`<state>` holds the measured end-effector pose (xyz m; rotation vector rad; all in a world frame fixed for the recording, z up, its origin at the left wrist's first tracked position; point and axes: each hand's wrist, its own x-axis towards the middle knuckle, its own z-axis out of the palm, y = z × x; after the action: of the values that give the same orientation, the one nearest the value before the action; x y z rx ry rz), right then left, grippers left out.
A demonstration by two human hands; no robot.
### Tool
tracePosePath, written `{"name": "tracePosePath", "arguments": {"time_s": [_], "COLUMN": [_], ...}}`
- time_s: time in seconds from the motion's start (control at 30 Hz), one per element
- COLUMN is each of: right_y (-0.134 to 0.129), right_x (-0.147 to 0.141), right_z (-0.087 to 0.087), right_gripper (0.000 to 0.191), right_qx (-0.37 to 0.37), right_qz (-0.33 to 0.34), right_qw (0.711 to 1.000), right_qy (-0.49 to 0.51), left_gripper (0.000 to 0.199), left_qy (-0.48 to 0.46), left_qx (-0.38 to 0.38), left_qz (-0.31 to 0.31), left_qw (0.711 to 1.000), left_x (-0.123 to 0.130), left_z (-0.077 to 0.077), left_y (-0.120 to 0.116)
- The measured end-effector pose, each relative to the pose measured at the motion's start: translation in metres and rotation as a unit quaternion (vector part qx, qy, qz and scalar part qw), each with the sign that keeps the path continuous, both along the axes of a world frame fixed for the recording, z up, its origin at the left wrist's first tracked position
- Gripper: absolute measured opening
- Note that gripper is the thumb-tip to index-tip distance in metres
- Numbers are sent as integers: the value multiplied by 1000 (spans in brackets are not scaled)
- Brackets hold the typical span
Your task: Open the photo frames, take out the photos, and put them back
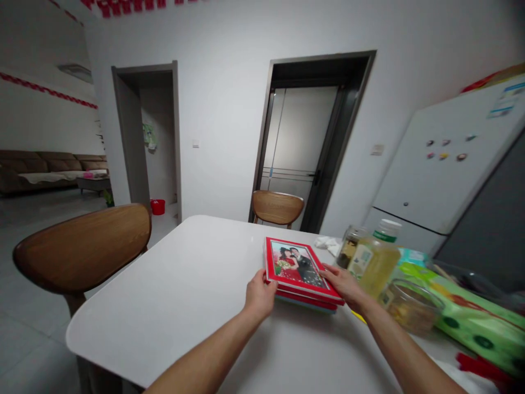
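A red album (296, 265) with a photo of a couple on its cover tops a small stack of books on the white table (176, 284). Under it are another red edge and a blue one. My left hand (261, 294) grips the near left corner of the album, fingers bent around its edge. On the right side, my right hand (343, 283) holds the album's edge, its fingertips reaching onto the cover. The undersides of the books and some fingertips are hidden.
Right of the stack are a large bottle of yellowish liquid (379, 262), a dark jar (348, 246), a round clear container (414, 306) and a green package (471, 317). Wooden chairs stand at the left (90, 246) and far side (278, 207). A white refrigerator (443, 180) is behind.
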<state>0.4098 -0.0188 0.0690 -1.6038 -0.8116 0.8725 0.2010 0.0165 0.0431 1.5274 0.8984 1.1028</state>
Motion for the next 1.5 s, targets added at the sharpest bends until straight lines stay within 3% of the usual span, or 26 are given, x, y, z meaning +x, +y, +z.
{"name": "tracePosePath", "arguments": {"time_s": [0.17,0.3,0.43,0.57,0.67,0.93,1.17,1.37,1.43,1.5], "right_y": [17,12,-7,-11,5,78,106,94,82,66], "right_x": [16,20,8,-19,-43,-113,-137,-131,-139,-158], "right_z": [-23,-35,-40,-40,-42,-56,-52,-46,-36,-16], "right_gripper": [57,50,36,31,31,35,39,57,60,63], "right_qx": [10,-2,-25,0,27,88,93,112,129,169], "right_qz": [-29,-72,-34,6,30,96,76,-70,-95,-63], "right_qw": [999,997,999,1000,999,991,992,985,978,976], "right_qy": [-20,-41,-31,-20,-10,9,-25,-110,-134,-125], "left_gripper": [27,33,39,47,47,46,48,50,49,52], "left_qy": [65,89,105,112,115,123,101,42,12,-21], "left_qx": [20,23,3,-11,-19,-39,-55,-86,-89,-77], "left_qz": [23,3,-12,0,25,119,153,183,188,175], "left_qw": [997,996,994,994,993,985,982,978,978,981], "left_x": [6,9,7,-8,-30,-101,-120,-134,-138,-136], "left_z": [-14,-20,-27,-31,-31,-21,-19,-27,-20,-1], "left_y": [3,6,11,17,27,66,84,81,73,59]}}
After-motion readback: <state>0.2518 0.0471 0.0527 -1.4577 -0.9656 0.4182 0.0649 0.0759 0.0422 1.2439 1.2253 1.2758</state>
